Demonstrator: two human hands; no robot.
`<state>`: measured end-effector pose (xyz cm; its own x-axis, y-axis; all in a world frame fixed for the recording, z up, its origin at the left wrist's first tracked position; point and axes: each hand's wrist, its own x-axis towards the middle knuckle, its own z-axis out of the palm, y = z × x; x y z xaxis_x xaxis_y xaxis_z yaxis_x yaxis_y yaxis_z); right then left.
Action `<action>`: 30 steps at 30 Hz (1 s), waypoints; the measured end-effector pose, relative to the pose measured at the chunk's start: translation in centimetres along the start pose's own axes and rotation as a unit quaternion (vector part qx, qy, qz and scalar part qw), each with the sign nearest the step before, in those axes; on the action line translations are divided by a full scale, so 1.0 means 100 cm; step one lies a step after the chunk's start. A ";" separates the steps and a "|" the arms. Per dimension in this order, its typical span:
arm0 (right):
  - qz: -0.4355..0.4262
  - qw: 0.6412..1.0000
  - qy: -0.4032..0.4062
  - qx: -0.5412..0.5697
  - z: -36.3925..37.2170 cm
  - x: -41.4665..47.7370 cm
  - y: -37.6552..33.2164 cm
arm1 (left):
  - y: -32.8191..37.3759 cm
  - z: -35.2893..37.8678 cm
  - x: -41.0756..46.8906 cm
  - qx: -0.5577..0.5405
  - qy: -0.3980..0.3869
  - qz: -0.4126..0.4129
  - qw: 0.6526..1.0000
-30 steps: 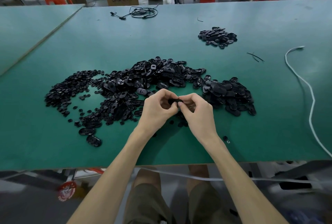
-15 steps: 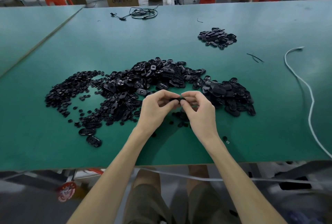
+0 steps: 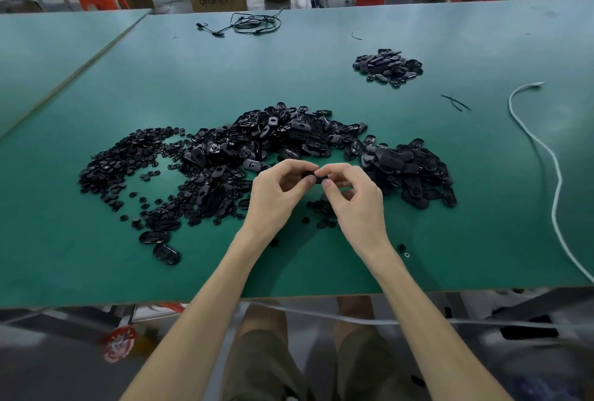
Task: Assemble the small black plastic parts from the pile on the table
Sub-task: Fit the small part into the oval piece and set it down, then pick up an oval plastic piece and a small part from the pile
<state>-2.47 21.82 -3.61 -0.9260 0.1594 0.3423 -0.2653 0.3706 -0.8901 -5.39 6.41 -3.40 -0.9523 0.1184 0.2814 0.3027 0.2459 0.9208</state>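
Note:
A wide pile of small black plastic parts spreads across the middle of the green table, with tiny round pieces at its left and oval shells at its right. Just above the table in front of the pile, my left hand and my right hand meet fingertip to fingertip. Both pinch one small black part between thumbs and forefingers. Most of that part is hidden by my fingers.
A smaller heap of black oval parts lies at the back right. A white cord runs down the right side, and a black cable is coiled at the far edge. Loose parts lie near the front left.
Both hands have lifted slightly and drifted a little away from me while still pinching the black part. My right fingers have shifted their grip on it.

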 end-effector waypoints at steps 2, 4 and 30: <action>0.004 1.000 0.024 0.000 0.000 0.000 0.000 | 0.002 0.000 0.000 0.040 0.035 0.011 0.999; 0.023 0.998 0.066 0.009 -0.002 0.000 0.000 | 0.000 -0.001 0.000 0.112 0.114 0.011 0.987; 0.080 0.992 0.097 0.003 -0.004 0.002 -0.001 | -0.009 0.004 0.005 0.341 0.180 -0.099 0.917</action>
<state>-2.49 22.15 -3.31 -0.8876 0.3884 0.2476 -0.1216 0.3209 -0.9393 -6.07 6.60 -4.17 -0.9053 -0.2885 0.3118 -0.0393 0.7877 0.6148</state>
